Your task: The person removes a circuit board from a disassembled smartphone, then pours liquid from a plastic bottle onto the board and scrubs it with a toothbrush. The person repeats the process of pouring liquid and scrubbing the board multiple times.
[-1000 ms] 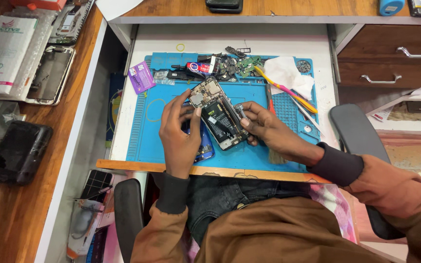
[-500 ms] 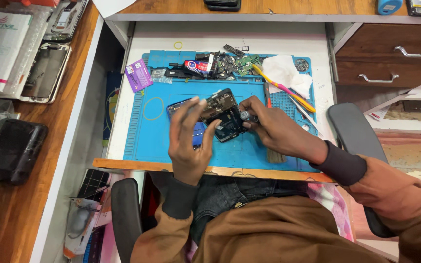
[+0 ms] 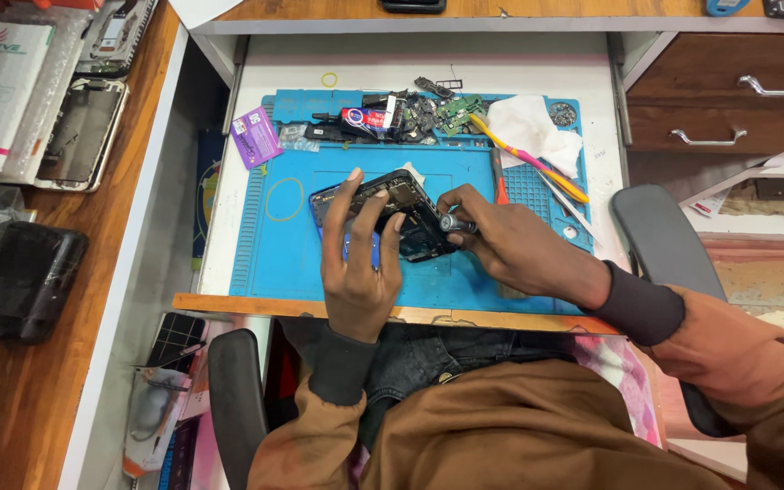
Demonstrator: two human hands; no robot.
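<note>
An opened smartphone [image 3: 401, 213], its back cover off and its inner parts exposed, is held tilted just above the middle of a blue repair mat [image 3: 288, 263]. The left hand [image 3: 356, 263] is laid over the phone's near edge, its fingers spread and hooked onto the frame. The right hand [image 3: 510, 245] is closed about a small metal-tipped screwdriver [image 3: 457, 222], which is pinched between thumb and fingertips and set against the phone's right edge. A second, blue phone body [image 3: 360, 247] is seen lying on the mat under the left hand, largely hidden. Along the mat's far edge a heap of small parts and circuit boards [image 3: 419, 111] is gathered, with a white cloth [image 3: 528, 127] and a yellow-and-pink toothbrush [image 3: 530, 163] at the mat's far right corner. A purple card [image 3: 254, 138] rests at the mat's far left corner. Well to the left of the mat, a cracked phone screen [image 3: 83, 134] is laid on the wooden desk [image 3: 20, 381].
</note>
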